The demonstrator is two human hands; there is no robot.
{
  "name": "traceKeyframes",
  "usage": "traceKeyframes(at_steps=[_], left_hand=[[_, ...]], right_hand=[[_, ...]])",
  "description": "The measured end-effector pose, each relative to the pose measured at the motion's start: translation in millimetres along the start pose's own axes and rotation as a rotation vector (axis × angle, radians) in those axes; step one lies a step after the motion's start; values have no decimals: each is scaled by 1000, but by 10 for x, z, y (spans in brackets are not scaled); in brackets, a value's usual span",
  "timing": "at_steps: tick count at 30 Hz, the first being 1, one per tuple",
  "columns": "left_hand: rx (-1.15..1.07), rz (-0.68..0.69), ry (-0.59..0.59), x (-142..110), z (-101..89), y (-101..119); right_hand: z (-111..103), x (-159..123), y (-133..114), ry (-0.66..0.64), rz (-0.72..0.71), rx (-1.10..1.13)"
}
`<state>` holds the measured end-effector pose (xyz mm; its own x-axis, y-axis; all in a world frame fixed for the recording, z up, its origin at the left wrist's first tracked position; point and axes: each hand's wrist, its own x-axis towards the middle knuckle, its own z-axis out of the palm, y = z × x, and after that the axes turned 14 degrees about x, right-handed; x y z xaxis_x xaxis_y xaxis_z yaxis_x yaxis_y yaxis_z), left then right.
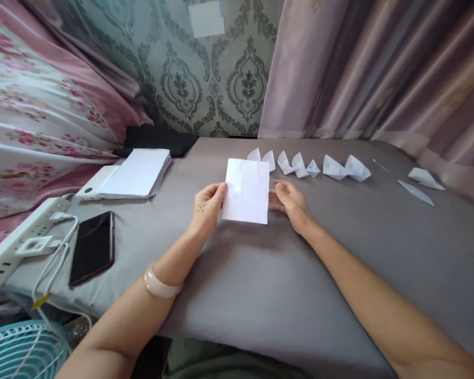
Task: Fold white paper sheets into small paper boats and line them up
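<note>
A white sheet of paper (245, 192) is held up over the grey-covered table (237, 295), its face toward me, with faint crease lines on it. My left hand (208, 205) pinches its left edge, thumb in front and fingers behind. By the right edge is my right hand (293, 204), its fingers apart and reaching partly behind the paper; whether they touch it I cannot tell. Behind the sheet stand folded paper boats (298, 164) in a row, one pair partly covered by it. A larger folded boat pair (346, 168) sits farther right.
A paper stack (136, 173) lies on a white device (97, 183) at the left. Nearer are a phone (92, 247), a power strip (23, 237) with cables, and a fan (27, 350) below. Paper pieces (416, 192) and a thin stick (379, 165) lie right.
</note>
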<state>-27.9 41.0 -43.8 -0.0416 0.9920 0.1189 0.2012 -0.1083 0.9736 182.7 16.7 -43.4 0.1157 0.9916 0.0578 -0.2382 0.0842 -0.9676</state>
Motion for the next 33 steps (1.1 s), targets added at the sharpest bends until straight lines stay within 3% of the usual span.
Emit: traceKeyframes(at_steps=[2, 4, 7, 11, 16, 21, 25, 27, 30, 33], left_hand=[[-82, -155, -57, -27, 18, -30], [-72, -243, -84, -51, 30, -49], [78, -226, -162, -69, 17, -58], [502, 35, -349, -63, -42, -88], [903, 385, -405, -56, -109, -151], [1014, 650, -502, -43, -161, -162], [962, 749, -422, -10, -174, -164], [955, 764, -361, 10, -174, -171], [1004, 811, -403, 29, -188, -160], [1079, 878, -547, 32, -220, -115]], right_hand=[[71, -41, 0, 2, 152, 49], [114, -71, 9, 45, 215, 18], [107, -80, 27, 59, 239, -65], [46, -45, 54, 32, 248, -176], [22, -24, 59, 67, 308, -218], [11, -4, 59, 123, 369, -139], [5, 34, 55, 185, 449, 12], [-8, 39, 44, 163, 453, -28], [-47, 11, 17, 82, 334, -431], [-75, -40, 4, -19, -61, -911]])
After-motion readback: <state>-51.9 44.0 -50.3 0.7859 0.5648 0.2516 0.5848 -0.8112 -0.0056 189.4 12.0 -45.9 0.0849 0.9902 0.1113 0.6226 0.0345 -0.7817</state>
